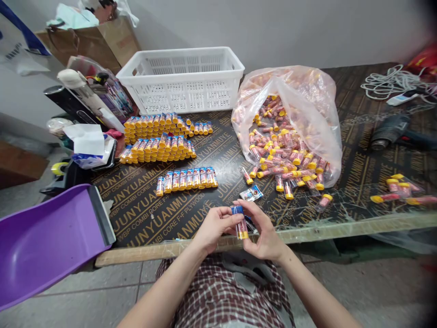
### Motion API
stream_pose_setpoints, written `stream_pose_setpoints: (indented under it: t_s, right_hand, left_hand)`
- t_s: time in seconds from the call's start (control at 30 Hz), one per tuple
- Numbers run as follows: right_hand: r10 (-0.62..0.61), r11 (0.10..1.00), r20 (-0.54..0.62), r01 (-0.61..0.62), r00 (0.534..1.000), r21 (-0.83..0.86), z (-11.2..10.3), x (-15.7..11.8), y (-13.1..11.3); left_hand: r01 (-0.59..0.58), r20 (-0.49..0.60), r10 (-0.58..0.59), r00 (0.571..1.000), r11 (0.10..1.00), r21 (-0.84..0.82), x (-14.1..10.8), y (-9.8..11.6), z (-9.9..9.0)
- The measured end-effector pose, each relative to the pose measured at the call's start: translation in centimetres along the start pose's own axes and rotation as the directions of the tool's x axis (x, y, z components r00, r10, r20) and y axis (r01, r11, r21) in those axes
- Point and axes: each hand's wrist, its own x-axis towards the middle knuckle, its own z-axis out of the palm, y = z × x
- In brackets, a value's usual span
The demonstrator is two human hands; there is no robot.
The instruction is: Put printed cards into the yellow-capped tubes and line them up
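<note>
Near the table's front edge, both my hands hold a small clear plastic tube (241,224) with a yellow cap at its lower end and blue wrap at its upper end. My left hand (218,225) pinches it from the left with thumb and fingers. My right hand (264,232) curls around its right side, fingers at the top and thumb low by the cap. Just beyond lies a blue and white printed wrapper (251,193). A row of wrapped tubes (187,178) lies ahead to the left, with stacked wrapped tubes (160,148) behind it.
A plastic bag (322,114) spills many unwrapped tubes (293,155) onto the table. Behind stands a white basket (184,91). A purple dustpan (58,241) is at left. Several loose tubes (403,189), a heat gun (391,132) and a white cable (389,84) lie right.
</note>
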Motion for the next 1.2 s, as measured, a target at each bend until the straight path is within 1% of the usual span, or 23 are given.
stream_pose_setpoints:
  t_s: [0.17, 0.5, 1.2]
  right_hand:
    - [0.021, 0.999, -0.022, -0.021, 1.000, 0.029, 0.22, -0.17, -0.01]
    - [0.025, 0.998, -0.038, -0.023, 0.999, 0.055, 0.31, -0.11, -0.36]
    - [0.009, 0.998, -0.019, -0.007, 1.000, 0.069, 0.07, 0.21, -0.46]
  left_hand:
    - [0.002, -0.010, -0.002, 1.000, 1.000, 0.009, -0.07, -0.25, -0.03]
    - [0.008, -0.019, -0.007, 1.000, 1.000, 0.012, -0.19, -0.35, -0.10]
    - [0.006, -0.053, -0.006, 0.999, 1.000, -0.002, -0.20, -0.18, -0.22]
